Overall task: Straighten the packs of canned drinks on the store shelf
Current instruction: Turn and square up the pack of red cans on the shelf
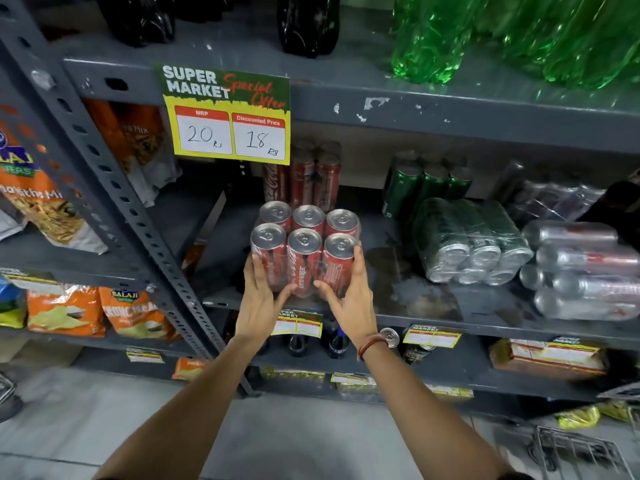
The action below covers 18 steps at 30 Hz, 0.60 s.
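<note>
A shrink-wrapped pack of several red cola cans (304,244) stands upright at the front of the grey shelf (433,320). My left hand (259,296) grips its left side and my right hand (349,296) grips its right side. Behind it stands another red can pack (308,178). To the right, a green can pack (467,240) lies on its side, with upright green cans (426,185) behind it. At the far right a silver can pack (585,268) also lies on its side.
A yellow price sign (228,116) hangs from the shelf above. Green bottles (485,36) and dark bottles (308,22) stand on the upper shelf. Orange snack bags (104,310) fill the left rack. A wire basket (581,452) sits on the floor at the lower right.
</note>
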### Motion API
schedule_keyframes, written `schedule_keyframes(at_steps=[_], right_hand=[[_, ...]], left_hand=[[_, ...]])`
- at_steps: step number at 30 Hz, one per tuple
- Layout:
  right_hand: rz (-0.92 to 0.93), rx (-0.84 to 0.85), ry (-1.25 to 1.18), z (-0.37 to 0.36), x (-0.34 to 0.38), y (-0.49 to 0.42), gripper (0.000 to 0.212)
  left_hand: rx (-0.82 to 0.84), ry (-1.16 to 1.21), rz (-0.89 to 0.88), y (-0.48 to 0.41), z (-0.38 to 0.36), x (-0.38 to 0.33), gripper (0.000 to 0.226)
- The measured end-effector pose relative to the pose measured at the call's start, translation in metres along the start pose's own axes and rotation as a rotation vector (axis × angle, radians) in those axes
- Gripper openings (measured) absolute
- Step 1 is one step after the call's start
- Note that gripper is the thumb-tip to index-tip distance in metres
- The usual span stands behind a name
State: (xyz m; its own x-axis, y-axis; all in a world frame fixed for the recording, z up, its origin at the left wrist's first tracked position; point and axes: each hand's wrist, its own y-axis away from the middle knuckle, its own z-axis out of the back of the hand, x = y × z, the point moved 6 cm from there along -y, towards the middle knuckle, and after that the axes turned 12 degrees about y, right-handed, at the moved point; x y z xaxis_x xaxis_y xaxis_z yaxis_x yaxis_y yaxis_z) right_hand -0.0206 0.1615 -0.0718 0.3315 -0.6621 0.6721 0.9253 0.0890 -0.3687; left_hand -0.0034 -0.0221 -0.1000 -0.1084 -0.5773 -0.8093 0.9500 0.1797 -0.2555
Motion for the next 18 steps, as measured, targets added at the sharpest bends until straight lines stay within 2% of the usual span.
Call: schedule_keyframes(at_steps=[5,7,10,12,14,16,18], right_hand=[[0.021,-0.013,-0.009,0.015,0.004,-0.005,0.091],[0.058,-0.071,-0.037,0.027,0.008,-0.012,0.087],[-0.004,-0.097,-0.106,0.040,0.010,-0.043,0.084],[-0.066,0.023,-0.134,0.039,0.010,-0.075,0.082],[-0.096,0.209,-0.130,0.030,0.008,-0.101,0.078],[-0.136,0.382,-0.166,0.017,0.001,-0.114,0.067],[-0.161,0.449,-0.210,0.009,-0.008,-0.117,0.053]], left_hand=[[0.008,-0.039,0.006,0.006,0.009,-0.013,0.091],[-0.072,0.020,0.005,0.015,0.013,-0.024,0.084],[-0.263,0.208,0.177,0.030,0.010,-0.049,0.084],[-0.290,0.360,0.327,0.033,-0.005,-0.068,0.086],[-0.237,0.465,0.414,0.026,-0.022,-0.086,0.090],[-0.211,0.517,0.476,0.016,-0.033,-0.096,0.096],[-0.214,0.532,0.527,0.008,-0.040,-0.100,0.100]])
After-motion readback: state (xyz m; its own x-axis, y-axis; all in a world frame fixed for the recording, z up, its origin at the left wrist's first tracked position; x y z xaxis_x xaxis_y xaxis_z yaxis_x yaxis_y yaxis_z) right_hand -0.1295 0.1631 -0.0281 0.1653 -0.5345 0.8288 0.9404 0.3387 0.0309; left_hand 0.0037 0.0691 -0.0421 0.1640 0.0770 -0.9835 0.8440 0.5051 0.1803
